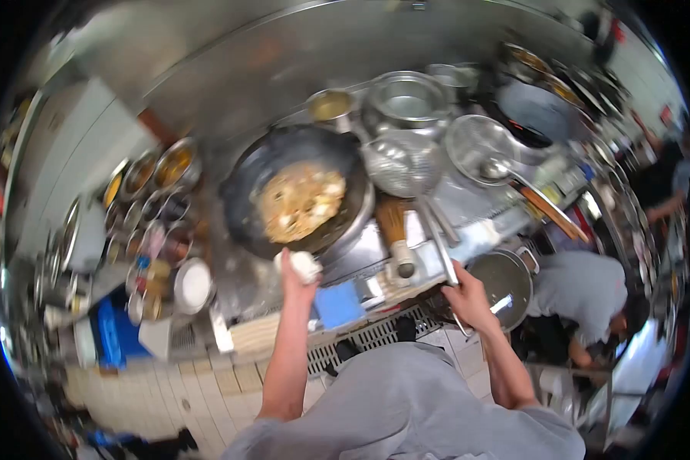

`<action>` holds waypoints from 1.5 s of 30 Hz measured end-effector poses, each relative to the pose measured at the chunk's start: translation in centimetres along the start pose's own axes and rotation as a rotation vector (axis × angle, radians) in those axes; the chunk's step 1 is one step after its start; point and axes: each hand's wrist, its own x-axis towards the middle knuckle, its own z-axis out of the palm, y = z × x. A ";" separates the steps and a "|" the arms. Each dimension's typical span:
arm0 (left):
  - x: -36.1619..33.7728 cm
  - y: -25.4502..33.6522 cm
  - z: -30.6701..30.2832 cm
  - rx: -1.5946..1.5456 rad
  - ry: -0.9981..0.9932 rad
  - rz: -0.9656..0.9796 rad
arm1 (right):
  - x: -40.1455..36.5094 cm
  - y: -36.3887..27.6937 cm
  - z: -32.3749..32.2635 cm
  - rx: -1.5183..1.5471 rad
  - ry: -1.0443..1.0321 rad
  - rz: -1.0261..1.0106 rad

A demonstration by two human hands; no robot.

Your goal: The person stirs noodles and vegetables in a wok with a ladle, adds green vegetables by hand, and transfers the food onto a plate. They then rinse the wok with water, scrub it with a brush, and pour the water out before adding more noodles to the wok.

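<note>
Two hands are in work at the stove, and I log the scene from left to right.

1. Far left: a cluster of steel condiment bowls (161, 169). A white bowl (194, 285) sits below them on the counter.
2. The left hand (297, 274) reaches forward. Its fingers are wrapped tight around the wok handle (307, 264), which is bound in white cloth.
3. The wok (299, 192) sits on the burner directly ahead of that hand. The food (299, 201), pale yellow and lumpy, lies in the middle of the wok.
4. A blue cloth (337, 303) lies on the counter edge between the hands.
5. A mesh skimmer (402, 165) rests just right of the wok, touching its rim.
6. The right hand (468, 297) is curled around a thin metal handle (441, 257). The fingertips are hidden under the hand, so I cannot tell their exact set.
7. A dark pan (507, 285) stands just right of that hand.
8. Far right: a co-worker in grey (583, 287) bends down.
</note>
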 end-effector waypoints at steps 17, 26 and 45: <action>-5.3 -2.4 -5.1 1.231 -0.262 0.374 | -13.9 15.1 6.1 -0.074 0.871 0.616; -8.5 -3.9 -2.5 2.311 -0.729 0.470 | -46.8 17.6 32.0 0.049 0.609 1.590; -27.8 -18.8 1.4 2.321 -1.535 0.692 | -58.3 18.5 31.8 0.291 1.334 1.318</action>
